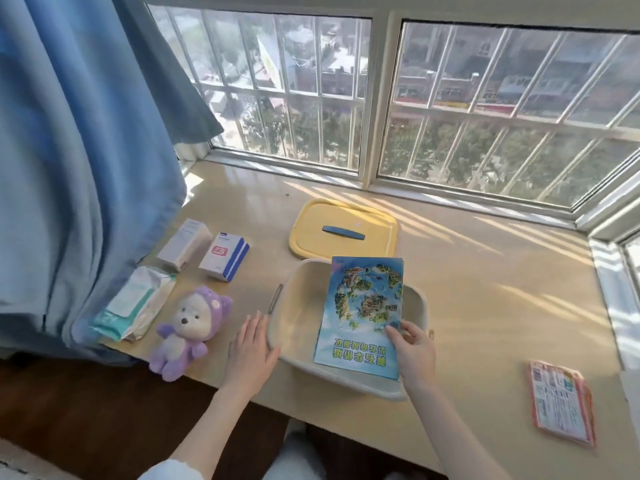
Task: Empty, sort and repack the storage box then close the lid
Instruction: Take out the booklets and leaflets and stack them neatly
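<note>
A cream storage box [298, 306] stands open near the front edge of the window ledge. Its yellow lid [346, 209] with a dark blue handle lies flat just behind it. My right hand [414, 348] grips the near right edge of a blue illustrated booklet [363, 313], held over the box. My left hand [251, 351] rests flat with fingers apart against the box's left wall. Left of the box lie a purple plush bear [188, 327], a wet-wipes pack [135, 303], a white carton [183, 244] and a white-and-blue carton [225, 256].
A red and white packet stack [561, 401] lies on the ledge at the far right. A blue curtain [79, 150] hangs over the left end, touching the wipes. Barred windows run along the back and right. The ledge [485, 289] drops off at the front.
</note>
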